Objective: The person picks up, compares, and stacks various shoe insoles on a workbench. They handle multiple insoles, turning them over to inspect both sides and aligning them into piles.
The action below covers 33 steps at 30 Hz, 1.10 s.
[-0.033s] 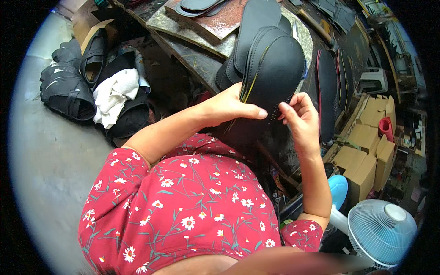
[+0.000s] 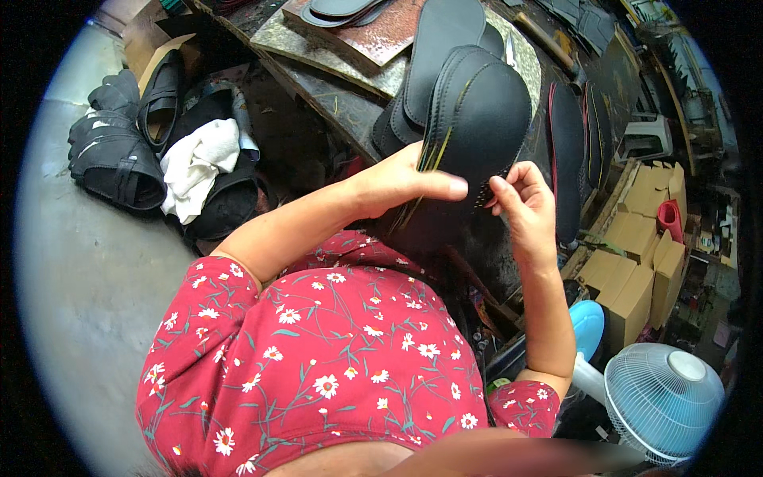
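A stack of black shoe insoles (image 2: 486,103) with stitched edges stands tilted before me. Loose yellow threads hang along its left side. My left hand (image 2: 409,183) grips the stack's lower left part, the thumb lying across the front and the other fingers hidden behind. At the lower right edge my right hand (image 2: 520,199) pinches a black piece with rows of light dots (image 2: 482,195), its thumb and forefinger together. Whether that piece is joined to the insoles I cannot tell. More black insoles (image 2: 449,48) lie behind the stack on the bench.
Behind the insoles lie a stone slab (image 2: 338,54) and a hammer (image 2: 548,44). Red-edged insoles (image 2: 564,159) stand to the right, near cardboard boxes (image 2: 624,286) and a blue fan (image 2: 664,401). Black shoes (image 2: 119,171) and a white cloth (image 2: 203,167) are at the left.
My left thumb has shifted slightly, and the yellow threads show more beside it. Less of the dotted piece shows by my right fingertips, which remain pinched together.
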Each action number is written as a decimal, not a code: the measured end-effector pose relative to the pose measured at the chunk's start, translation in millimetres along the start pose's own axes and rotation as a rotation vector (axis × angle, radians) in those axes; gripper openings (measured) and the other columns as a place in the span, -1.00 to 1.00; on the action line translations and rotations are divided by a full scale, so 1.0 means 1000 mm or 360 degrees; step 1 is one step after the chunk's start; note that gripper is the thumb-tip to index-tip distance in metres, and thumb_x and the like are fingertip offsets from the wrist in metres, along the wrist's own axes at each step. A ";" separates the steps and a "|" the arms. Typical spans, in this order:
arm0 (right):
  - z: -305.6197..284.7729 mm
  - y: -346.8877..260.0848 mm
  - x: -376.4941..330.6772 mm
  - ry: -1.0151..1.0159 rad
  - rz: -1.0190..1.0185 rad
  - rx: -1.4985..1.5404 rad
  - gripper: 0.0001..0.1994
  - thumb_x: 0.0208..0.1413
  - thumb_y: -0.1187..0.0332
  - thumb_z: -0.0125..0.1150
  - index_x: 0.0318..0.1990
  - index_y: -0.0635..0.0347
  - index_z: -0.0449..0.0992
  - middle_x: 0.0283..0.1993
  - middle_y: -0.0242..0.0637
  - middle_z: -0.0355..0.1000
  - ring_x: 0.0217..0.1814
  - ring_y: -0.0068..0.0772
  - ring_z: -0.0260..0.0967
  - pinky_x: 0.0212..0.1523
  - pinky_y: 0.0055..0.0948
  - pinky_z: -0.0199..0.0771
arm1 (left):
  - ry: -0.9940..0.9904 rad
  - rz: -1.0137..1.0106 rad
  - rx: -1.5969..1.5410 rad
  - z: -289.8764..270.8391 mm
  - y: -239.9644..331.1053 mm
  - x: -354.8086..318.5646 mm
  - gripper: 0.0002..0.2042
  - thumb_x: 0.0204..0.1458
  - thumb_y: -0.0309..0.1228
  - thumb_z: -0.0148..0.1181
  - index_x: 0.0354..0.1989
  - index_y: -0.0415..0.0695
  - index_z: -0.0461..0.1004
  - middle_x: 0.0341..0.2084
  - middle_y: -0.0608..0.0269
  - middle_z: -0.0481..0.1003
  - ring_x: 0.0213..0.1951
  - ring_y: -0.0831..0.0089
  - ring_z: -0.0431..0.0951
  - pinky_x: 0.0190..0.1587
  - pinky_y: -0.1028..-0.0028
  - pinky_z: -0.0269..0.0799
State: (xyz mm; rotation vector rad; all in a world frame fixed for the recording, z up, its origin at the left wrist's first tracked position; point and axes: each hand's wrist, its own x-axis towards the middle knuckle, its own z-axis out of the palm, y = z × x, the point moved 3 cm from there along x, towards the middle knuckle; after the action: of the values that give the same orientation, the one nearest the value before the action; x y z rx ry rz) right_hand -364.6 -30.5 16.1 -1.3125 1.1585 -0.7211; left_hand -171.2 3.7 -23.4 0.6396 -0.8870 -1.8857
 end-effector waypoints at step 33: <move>-0.059 0.048 -0.039 0.0241 0.0180 0.0413 -0.85 0.14 0.46 0.28 -0.16 0.16 0.48 -0.34 -0.47 0.51 -0.49 -0.73 0.35 -0.43 -0.62 0.47 | 0.0081 -0.0217 0.0046 0.010 -0.015 0.030 -0.52 0.02 -0.42 0.27 0.14 -0.27 0.40 -0.04 0.12 0.55 -0.06 0.36 0.57 0.09 0.33 0.46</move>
State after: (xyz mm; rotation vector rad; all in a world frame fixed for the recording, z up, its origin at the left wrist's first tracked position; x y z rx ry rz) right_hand -441.6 -6.6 -13.4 -0.9813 1.2048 -0.8676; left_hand -199.9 -15.6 -31.3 0.7795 -0.8575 -1.9718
